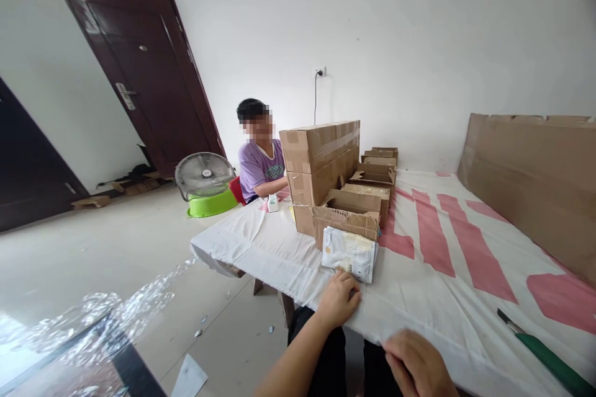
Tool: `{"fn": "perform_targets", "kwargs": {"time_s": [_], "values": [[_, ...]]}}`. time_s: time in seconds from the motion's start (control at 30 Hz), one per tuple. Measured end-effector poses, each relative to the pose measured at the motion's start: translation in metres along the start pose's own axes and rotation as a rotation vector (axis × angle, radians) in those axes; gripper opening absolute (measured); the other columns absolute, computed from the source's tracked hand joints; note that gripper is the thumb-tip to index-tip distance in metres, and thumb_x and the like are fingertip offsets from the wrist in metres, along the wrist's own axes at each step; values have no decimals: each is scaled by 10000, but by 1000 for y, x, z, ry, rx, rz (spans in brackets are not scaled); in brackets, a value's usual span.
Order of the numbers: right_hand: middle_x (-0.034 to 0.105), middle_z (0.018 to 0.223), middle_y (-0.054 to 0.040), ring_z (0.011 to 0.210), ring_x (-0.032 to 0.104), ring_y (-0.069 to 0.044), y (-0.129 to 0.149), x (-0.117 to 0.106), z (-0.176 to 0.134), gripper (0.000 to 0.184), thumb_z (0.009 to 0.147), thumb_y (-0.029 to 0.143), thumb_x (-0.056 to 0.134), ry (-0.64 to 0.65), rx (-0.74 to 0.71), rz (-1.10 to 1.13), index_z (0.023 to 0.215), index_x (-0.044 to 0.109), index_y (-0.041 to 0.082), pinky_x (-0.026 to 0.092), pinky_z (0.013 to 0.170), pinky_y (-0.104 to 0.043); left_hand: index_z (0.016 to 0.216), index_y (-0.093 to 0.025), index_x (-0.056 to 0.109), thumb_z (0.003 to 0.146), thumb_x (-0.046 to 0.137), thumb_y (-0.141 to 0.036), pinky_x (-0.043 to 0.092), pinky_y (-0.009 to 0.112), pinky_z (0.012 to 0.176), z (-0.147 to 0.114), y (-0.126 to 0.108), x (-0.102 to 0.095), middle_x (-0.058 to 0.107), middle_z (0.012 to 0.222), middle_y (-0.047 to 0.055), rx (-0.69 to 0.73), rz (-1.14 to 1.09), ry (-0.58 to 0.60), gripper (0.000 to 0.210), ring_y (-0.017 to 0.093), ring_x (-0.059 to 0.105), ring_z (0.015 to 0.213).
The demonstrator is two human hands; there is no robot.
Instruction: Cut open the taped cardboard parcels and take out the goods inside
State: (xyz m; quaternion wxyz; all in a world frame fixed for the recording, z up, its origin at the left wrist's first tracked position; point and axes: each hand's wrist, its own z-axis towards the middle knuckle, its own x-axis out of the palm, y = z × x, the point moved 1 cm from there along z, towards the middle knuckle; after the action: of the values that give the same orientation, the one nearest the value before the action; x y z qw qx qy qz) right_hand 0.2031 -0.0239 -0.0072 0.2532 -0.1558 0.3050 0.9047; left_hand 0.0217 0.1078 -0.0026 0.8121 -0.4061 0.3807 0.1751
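Note:
Close to the table's near edge, my left hand (338, 299) lies with its fingers curled in, at the lower edge of a stack of white printed packets (350, 253). Whether the fingers grip anything is hidden. The packets lean against the nearest of several open cardboard boxes (347, 223). Lower right, slightly blurred, my right hand (416, 365) is bent closed in front of the table edge, apart from the packets. Its palm side is out of sight, so anything in it cannot be made out.
Taped cartons (321, 152) stand stacked beside the open boxes. A green-handled knife (549, 356) lies at right on the cloth-covered table (470, 335). A large cardboard sheet (531, 180) stands at the right. Across sits a person (261, 164) near a fan (205, 175). Clear plastic film (107, 316) hangs lower left.

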Motion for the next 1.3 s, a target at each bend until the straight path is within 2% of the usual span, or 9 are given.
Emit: {"fn": "perform_targets", "kwargs": {"time_s": [0.03, 0.1, 0.13, 0.17, 0.27, 0.37, 0.53, 0.77, 1.3], "values": [[732, 866, 31, 772, 697, -219, -4, 2, 25, 315, 771, 227, 644, 12, -44, -10, 1028, 675, 406, 596, 753, -378, 753, -196, 607, 757, 573, -127, 434, 337, 841, 0, 0, 0, 625, 846, 38, -2, -4, -3, 77, 216, 546, 907], [718, 924, -39, 884, 669, -250, -23, 6, 74, 160, 803, 335, 607, -135, 115, 48, 929, 690, 280, 549, 824, -422, 751, -194, 607, 755, 571, -124, 437, 331, 830, 0, 1, 0, 626, 841, 38, -7, -14, -10, 79, 215, 550, 906], [706, 925, -55, 903, 653, -245, -37, 9, 95, 219, 805, 421, 590, -274, 293, 76, 900, 672, 242, 530, 840, -411, 751, -194, 607, 754, 569, -122, 438, 328, 827, 1, 1, -1, 627, 840, 37, -10, -19, -14, 82, 214, 552, 906], [690, 942, -73, 906, 640, -238, -53, 14, 112, 304, 839, 482, 520, -368, 390, 61, 932, 636, 217, 520, 824, -402, 752, -194, 608, 752, 567, -119, 438, 326, 826, 1, 1, -1, 628, 839, 37, -12, -24, -17, 85, 213, 554, 907], [659, 777, -78, 740, 629, -221, -100, 33, 135, 444, 902, 540, 289, -467, 576, 36, 873, 565, 194, 504, 649, -353, 757, -198, 613, 752, 558, -118, 442, 322, 826, 1, 1, -2, 634, 848, 36, -19, -38, -21, 97, 210, 560, 907], [621, 629, -51, 615, 596, -220, -128, 53, 124, 438, 833, 603, 337, -416, 657, 30, 743, 532, 221, 465, 586, -336, 765, -199, 613, 754, 554, -118, 442, 320, 823, 0, 3, -2, 636, 854, 31, -28, -48, -25, 101, 205, 562, 903], [676, 719, -56, 688, 616, -233, -132, 73, 102, 316, 768, 540, 428, -260, 651, 49, 731, 545, 248, 459, 663, -335, 763, -196, 611, 758, 562, -117, 433, 315, 810, -1, 4, -1, 635, 840, 26, -40, -52, -26, 94, 201, 555, 891], [675, 713, -46, 692, 622, -238, -137, 74, 102, 317, 794, 527, 391, -178, 677, 39, 746, 535, 249, 457, 658, -333, 763, -196, 615, 756, 565, -113, 429, 318, 813, 0, 2, -1, 638, 841, 29, -40, -48, -30, 97, 205, 552, 893], [687, 736, -53, 724, 641, -254, -137, 74, 102, 312, 788, 515, 369, -160, 683, 2, 748, 539, 257, 465, 667, -345, 754, -197, 611, 751, 571, -123, 436, 332, 830, 0, 1, -1, 638, 834, 32, -36, -26, -28, 84, 212, 555, 898]]}}
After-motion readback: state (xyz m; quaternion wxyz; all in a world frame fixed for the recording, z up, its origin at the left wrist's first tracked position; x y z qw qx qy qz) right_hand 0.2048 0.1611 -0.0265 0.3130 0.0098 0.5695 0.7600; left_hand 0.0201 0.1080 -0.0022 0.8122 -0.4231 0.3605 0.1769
